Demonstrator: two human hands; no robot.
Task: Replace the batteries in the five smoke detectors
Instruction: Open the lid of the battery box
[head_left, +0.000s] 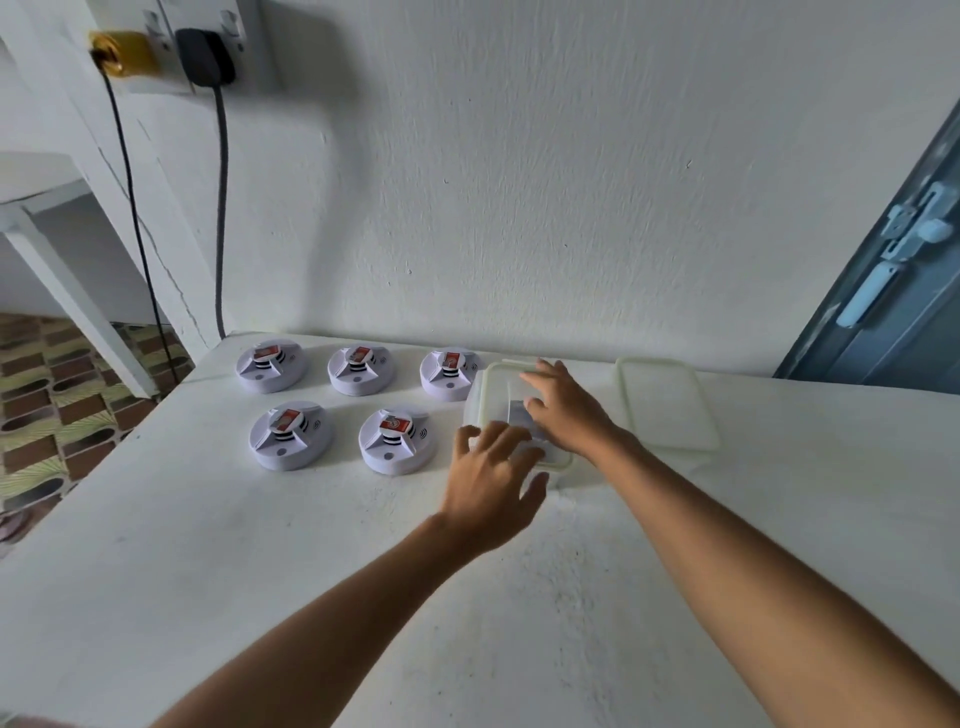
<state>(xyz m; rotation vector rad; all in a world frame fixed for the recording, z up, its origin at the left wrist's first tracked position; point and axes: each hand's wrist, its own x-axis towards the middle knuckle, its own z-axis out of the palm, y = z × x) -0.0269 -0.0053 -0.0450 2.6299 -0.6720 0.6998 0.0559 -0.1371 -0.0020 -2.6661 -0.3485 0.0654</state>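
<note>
With relaxed fingers, our left hand (485, 483) and right hand (563, 410) steady the light, slippery plastic box (480, 402) by its rim.

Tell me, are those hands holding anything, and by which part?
Both are on the clear plastic container: the left hand touches its near corner, the right hand lies on its lid. Whether either truly grips it cannot be told.

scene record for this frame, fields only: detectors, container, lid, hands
detectors: five smoke detectors on the white table, three behind, two in front
container: clear plastic box, right of the detectors, open
lid: lid flat on the table, right of the box
left hand: left hand at the box's near rim
right hand: right hand reaching into the box, contents unclear
</note>
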